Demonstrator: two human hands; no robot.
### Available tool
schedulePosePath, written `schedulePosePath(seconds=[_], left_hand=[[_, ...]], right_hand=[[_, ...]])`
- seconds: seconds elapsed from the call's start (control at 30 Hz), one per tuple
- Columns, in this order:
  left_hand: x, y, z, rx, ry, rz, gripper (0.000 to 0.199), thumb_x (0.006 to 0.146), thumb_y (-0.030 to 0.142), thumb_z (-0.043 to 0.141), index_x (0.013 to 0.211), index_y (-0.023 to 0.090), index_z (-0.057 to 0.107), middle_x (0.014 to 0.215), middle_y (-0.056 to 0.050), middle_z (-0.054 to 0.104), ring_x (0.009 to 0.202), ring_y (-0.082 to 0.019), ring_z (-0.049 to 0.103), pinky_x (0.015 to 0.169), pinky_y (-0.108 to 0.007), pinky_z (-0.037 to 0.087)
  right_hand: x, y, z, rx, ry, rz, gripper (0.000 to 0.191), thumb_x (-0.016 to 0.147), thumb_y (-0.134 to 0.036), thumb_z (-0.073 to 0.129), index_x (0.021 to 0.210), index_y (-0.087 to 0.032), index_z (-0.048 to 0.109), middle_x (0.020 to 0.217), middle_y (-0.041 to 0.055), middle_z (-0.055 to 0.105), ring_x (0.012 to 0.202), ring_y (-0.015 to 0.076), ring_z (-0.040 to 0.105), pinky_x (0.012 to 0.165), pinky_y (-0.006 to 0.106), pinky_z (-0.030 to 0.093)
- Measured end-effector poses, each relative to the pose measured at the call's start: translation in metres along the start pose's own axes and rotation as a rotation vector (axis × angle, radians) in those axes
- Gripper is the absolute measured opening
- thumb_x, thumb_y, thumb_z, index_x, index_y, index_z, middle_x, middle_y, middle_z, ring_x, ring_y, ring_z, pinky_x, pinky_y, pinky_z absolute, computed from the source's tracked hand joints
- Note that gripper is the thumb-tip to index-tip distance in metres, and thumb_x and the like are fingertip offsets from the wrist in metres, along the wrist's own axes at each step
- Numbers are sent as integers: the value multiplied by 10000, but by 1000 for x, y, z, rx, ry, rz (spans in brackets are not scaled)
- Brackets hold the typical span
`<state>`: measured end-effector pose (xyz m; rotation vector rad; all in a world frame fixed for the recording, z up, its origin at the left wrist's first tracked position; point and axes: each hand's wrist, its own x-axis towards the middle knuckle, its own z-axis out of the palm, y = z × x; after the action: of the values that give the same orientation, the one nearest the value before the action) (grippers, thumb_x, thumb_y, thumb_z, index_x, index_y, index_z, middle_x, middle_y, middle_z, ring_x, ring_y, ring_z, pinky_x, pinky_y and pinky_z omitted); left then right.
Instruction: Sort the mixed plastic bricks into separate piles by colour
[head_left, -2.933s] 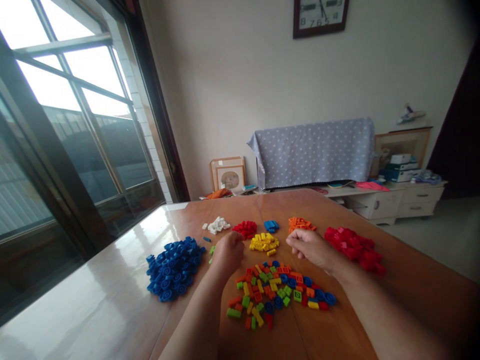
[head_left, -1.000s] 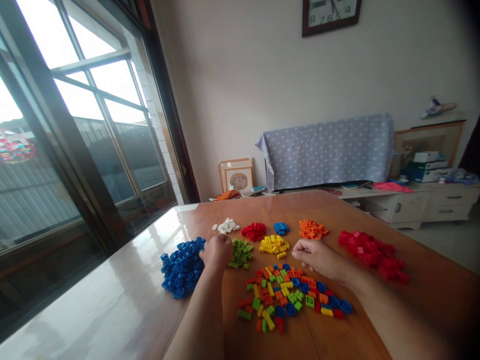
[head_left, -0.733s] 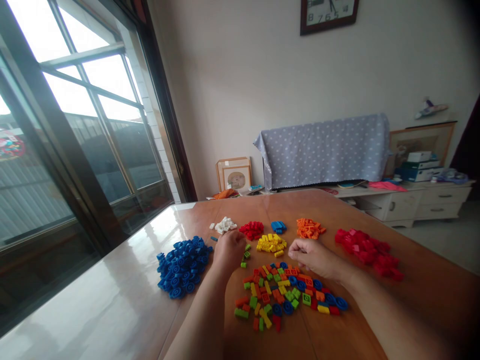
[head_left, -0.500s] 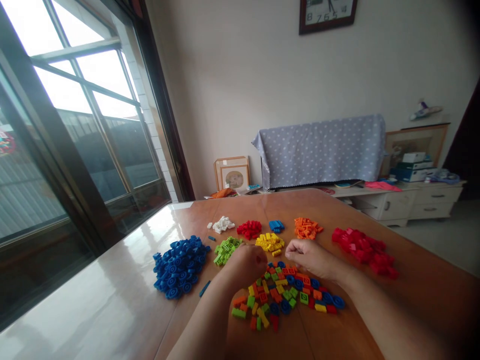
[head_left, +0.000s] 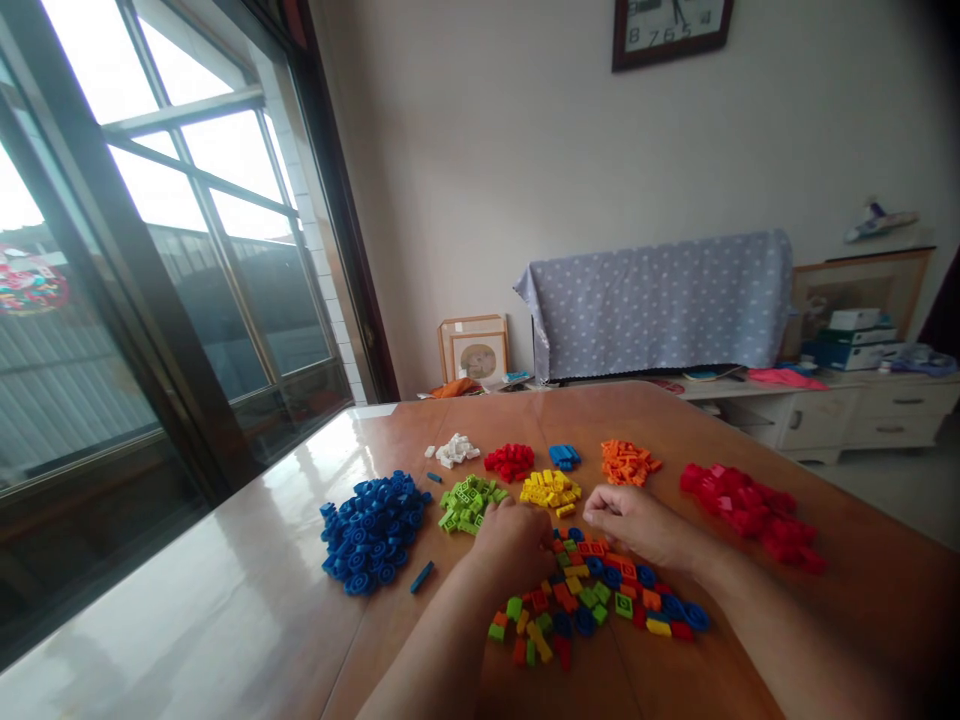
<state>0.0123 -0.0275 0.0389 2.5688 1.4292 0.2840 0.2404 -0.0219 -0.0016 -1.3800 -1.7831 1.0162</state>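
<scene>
Mixed building bricks (head_left: 585, 597) in several colours lie spread on the table in front of me. Over the left edge of this spread is my left hand (head_left: 516, 540), back upward, fingers curled down; what they hold, if anything, is hidden. Light green bricks (head_left: 466, 503) are heaped just beyond it. My right hand (head_left: 636, 522) hovers at the far right of the spread, thumb and fingers pinched together; I cannot make out anything between them. Yellow bricks (head_left: 550, 488) form a pile just past the gap between my hands.
Blue round pieces (head_left: 375, 530) make a large heap at left, with a loose blue brick (head_left: 422, 577) beside it. Farther back sit white (head_left: 457, 450), red (head_left: 510, 462), blue (head_left: 564, 457) and orange bricks (head_left: 628, 462). Larger red pieces (head_left: 754, 510) lie at right on the wooden table (head_left: 285, 620).
The whole view has shifted, so the scene sits farther right. My left hand has moved slightly nearer to the mixed bricks. My right hand stays pinched at about the same place.
</scene>
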Motion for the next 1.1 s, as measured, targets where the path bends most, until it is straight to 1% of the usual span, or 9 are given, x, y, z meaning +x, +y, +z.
schedulePosePath(seconds=[0.1,0.3,0.47,0.63,0.77,0.87,0.93,1.03,1.1], left_hand=[[-1,0,-1,7,-7,16,146,706,301,665,834,265,724,955,-74,701,996,-299,562,877,-415,403],[-4,2,-8,35,-76,52,213,700,307,676,905,277,721,1007,-59,696,999,-281,570,896,-410,408],[-3,0,-9,56,-104,45,193,707,288,650,890,287,711,994,-28,694,1022,-267,569,908,-410,417],[-3,3,-8,50,-82,52,173,690,296,660,856,278,709,985,-34,697,1001,-266,573,869,-390,427],[-5,1,-14,7,-27,47,164,695,284,658,847,266,714,949,-30,709,961,-242,586,841,-346,423],[-5,-15,-22,-8,109,-40,162,713,215,603,836,249,703,927,-27,713,911,-213,602,777,-297,420],[-5,-32,-28,0,209,-160,182,712,196,584,850,243,692,942,-32,712,888,-207,611,738,-282,412],[-6,-58,-34,28,268,-374,183,725,214,577,870,254,682,922,-33,712,872,-220,622,724,-292,406],[-7,-69,-36,48,264,-468,183,722,219,581,868,263,682,920,-36,711,886,-233,627,744,-307,410]], right_hand=[[0,1,0,-11,10,-14,236,858,-425,566,823,-192,575,587,-67,461,512,95,398,482,208,290],[-1,-2,0,29,-4,10,233,861,-414,565,858,-182,583,591,-59,490,512,98,427,480,209,298],[0,0,0,28,6,14,242,855,-419,580,862,-178,587,585,-61,486,495,92,407,453,206,268],[0,1,0,13,12,10,242,859,-423,578,858,-182,591,597,-55,499,515,98,432,468,208,302],[0,0,-1,0,7,3,238,864,-424,570,845,-187,581,597,-58,490,528,104,447,492,213,344],[-1,-1,-2,-11,-1,0,232,874,-415,553,848,-187,580,596,-58,486,521,103,439,491,214,339],[-1,-2,-1,-7,-4,0,222,871,-405,557,841,-186,575,597,-57,486,522,102,438,488,213,331],[-2,-4,-1,17,-9,8,210,864,-395,566,833,-188,564,592,-59,480,517,100,424,484,211,318],[-2,-3,-1,28,-8,16,210,865,-397,566,832,-190,562,591,-59,478,516,100,420,485,211,319]])
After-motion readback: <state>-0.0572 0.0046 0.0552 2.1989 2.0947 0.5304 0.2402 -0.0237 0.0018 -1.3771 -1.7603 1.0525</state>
